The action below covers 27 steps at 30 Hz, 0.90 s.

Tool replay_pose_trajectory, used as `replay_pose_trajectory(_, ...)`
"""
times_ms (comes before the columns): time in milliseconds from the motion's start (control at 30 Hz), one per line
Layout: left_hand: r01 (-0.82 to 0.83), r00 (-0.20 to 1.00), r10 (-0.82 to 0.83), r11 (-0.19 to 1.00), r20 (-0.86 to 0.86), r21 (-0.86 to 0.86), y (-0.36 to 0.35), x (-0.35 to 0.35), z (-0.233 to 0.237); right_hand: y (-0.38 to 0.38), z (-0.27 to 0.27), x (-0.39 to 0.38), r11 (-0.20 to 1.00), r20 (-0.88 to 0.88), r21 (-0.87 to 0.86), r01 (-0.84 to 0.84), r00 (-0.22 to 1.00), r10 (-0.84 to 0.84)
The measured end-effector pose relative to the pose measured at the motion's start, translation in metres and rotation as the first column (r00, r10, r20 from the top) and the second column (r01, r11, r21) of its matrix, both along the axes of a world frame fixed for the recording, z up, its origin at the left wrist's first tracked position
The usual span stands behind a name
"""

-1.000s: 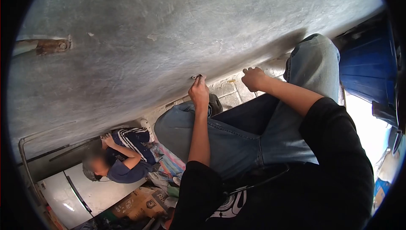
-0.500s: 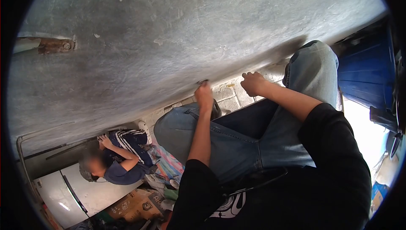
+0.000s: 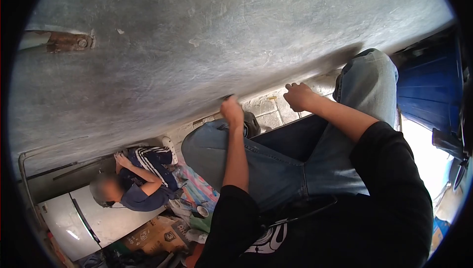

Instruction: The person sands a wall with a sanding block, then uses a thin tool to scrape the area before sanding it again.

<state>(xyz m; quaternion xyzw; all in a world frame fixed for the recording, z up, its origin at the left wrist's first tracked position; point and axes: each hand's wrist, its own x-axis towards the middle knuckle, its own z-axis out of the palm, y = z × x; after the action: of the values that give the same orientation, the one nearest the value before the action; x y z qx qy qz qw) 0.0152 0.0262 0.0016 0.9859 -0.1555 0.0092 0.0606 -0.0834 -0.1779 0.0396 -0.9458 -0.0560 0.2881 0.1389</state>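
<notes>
Surface: big grey scuffed metal panel (image 3: 207,46), matt, scratched all over, fills the upper half of the view. Rusty brown bracket with a bolt (image 3: 66,42) on its left end.

Left hand (image 3: 231,111): fingers bunched tight on a small dark piece (image 3: 227,97), pressed at the panel's lower edge. Blurred, so I can't tell what the piece is.

Right hand (image 3: 298,95): closed fist, knuckles up against the same lower edge, well right of the left hand. Can't tell if it grips the rim.

Room: pale stone paving (image 3: 268,110) under the panel. The person sits in blue jeans (image 3: 290,164). Blue ribbed wall (image 3: 426,88) on the right, daylight beyond it. Below left a co-worker in a navy white-striped top (image 3: 148,179) crouches beside a white glossy sheet-metal part (image 3: 84,221).

Writing: brown cardboard box (image 3: 155,236) has dark print and the black shirt has a white graphic (image 3: 270,238). Neither is legible.
</notes>
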Motion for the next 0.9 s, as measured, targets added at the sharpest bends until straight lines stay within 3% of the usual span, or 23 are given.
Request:
replay_pose_trajectory(33,0.066,0.996,-0.066,0.998,-0.058,0.007,-0.011,-0.007,0.004,0.004,0.000,0.001,1.000,0.011,0.005,-0.026,1.000,0.026)
replay_pose_trajectory(100,0.412,0.907,-0.363,0.869,0.214,-0.272,-0.032,-0.018,0.001,0.011,-0.004,0.000,0.998,0.004,0.041,-0.041,0.999,0.041)
replay_pose_trajectory(200,0.508,0.861,-0.493,0.846,0.122,-0.161,-0.055,-0.026,0.024,0.010,-0.005,-0.001,0.997,-0.022,0.066,-0.036,0.999,0.038)
replay_pose_trajectory(233,0.486,0.874,-0.447,0.824,0.191,-0.293,-0.048,-0.019,0.009,0.007,-0.004,-0.003,0.997,-0.046,0.068,-0.027,0.999,0.030)
replay_pose_trajectory(300,0.232,0.969,-0.226,0.971,-0.104,0.055,-0.017,-0.002,-0.012,-0.002,-0.002,-0.005,1.000,-0.047,0.029,-0.010,0.999,0.012)
replay_pose_trajectory(367,-0.042,0.999,0.039,0.994,-0.033,-0.103,0.024,0.016,-0.036,-0.007,-0.001,-0.005,1.000,-0.042,-0.002,0.010,0.999,-0.010)
replay_pose_trajectory(467,-0.041,0.999,0.040,0.999,-0.011,-0.034,0.019,0.010,-0.023,-0.006,0.001,-0.005,0.999,-0.011,-0.004,0.036,0.999,-0.036)
replay_pose_trajectory(500,0.054,0.997,-0.054,0.999,-0.046,-0.007,0.011,0.005,-0.022,-0.004,0.001,-0.004,1.000,0.003,0.006,0.024,1.000,-0.024)
replay_pose_trajectory(567,0.307,0.950,-0.311,0.936,0.003,-0.172,-0.016,-0.014,-0.009,0.002,0.001,-0.002,1.000,0.022,0.028,0.007,1.000,-0.007)
replay_pose_trajectory(600,0.363,0.928,-0.368,0.853,0.063,-0.375,-0.028,-0.021,-0.020,0.005,0.000,-0.002,0.999,0.020,0.046,0.002,1.000,-0.003)
replay_pose_trajectory(633,0.596,0.800,-0.574,0.730,0.175,-0.334,-0.046,-0.029,0.003,0.007,-0.001,-0.001,0.998,0.019,0.059,-0.003,1.000,0.002)
replay_pose_trajectory(667,0.655,0.756,-0.627,0.717,0.190,-0.240,-0.054,-0.031,0.009,0.008,-0.002,-0.002,0.998,0.021,0.059,-0.005,1.000,0.004)
replay_pose_trajectory(733,0.367,0.926,-0.376,0.863,0.043,-0.348,-0.036,-0.015,-0.028,0.001,-0.002,-0.004,0.997,-0.003,0.066,-0.029,1.000,0.030)
replay_pose_trajectory(800,0.223,0.968,-0.243,0.946,-0.058,-0.236,-0.012,-0.009,-0.016,-0.006,0.000,-0.007,0.999,-0.014,0.039,0.014,1.000,-0.013)
replay_pose_trajectory(867,-0.079,0.995,0.072,0.991,-0.075,-0.106,0.022,0.010,-0.047,-0.009,0.001,-0.007,0.999,-0.023,0.021,0.047,0.999,-0.046)
replay_pose_trajectory(900,-0.078,0.995,0.071,0.991,-0.075,-0.107,0.024,0.012,-0.048,-0.009,0.002,-0.006,0.998,-0.018,0.017,0.052,0.998,-0.052)
